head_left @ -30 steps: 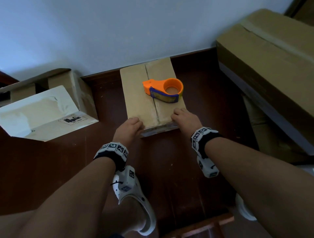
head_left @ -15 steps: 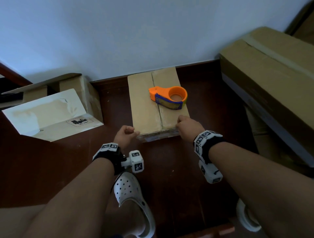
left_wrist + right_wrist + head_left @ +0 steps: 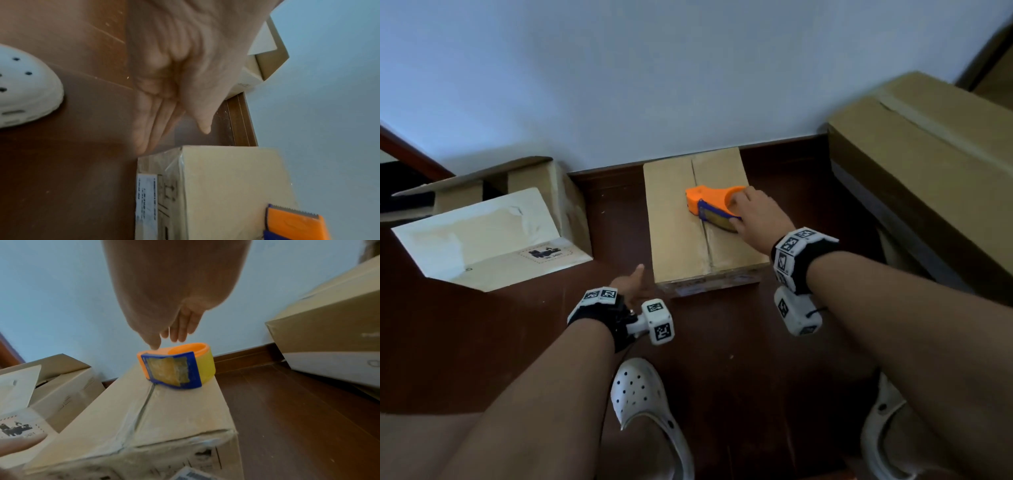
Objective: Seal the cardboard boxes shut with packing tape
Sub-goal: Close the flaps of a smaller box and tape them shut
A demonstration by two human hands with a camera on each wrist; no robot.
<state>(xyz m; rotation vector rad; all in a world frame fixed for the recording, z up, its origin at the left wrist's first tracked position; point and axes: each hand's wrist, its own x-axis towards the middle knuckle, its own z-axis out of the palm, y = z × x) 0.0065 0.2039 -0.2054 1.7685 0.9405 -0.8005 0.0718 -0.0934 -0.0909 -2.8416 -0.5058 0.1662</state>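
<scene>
A closed cardboard box [image 3: 674, 219] stands on the floor against the wall, its centre seam running toward me. On its far half lies an orange and blue tape dispenser [image 3: 709, 200] with a yellowish roll [image 3: 207, 368]. My right hand [image 3: 738, 209] reaches over the dispenser with straight fingers [image 3: 179, 332]; the thumb tip touches its orange top, and nothing is gripped. My left hand [image 3: 635, 279] hovers beside the box's near left corner, thumb [image 3: 204, 128] out and fingers loosely bent, holding nothing. Clear tape wraps that corner [image 3: 162, 160].
An open box with a pale raised flap [image 3: 493, 236] sits at the left. A large cardboard box [image 3: 928, 178] fills the right side. White clogs [image 3: 643, 404] on my feet stand on the dark wooden floor [image 3: 722, 342] in front of the box.
My right hand left the box's near edge and moved forward onto the tape dispenser. My left hand came off the near left corner and drew back a little.
</scene>
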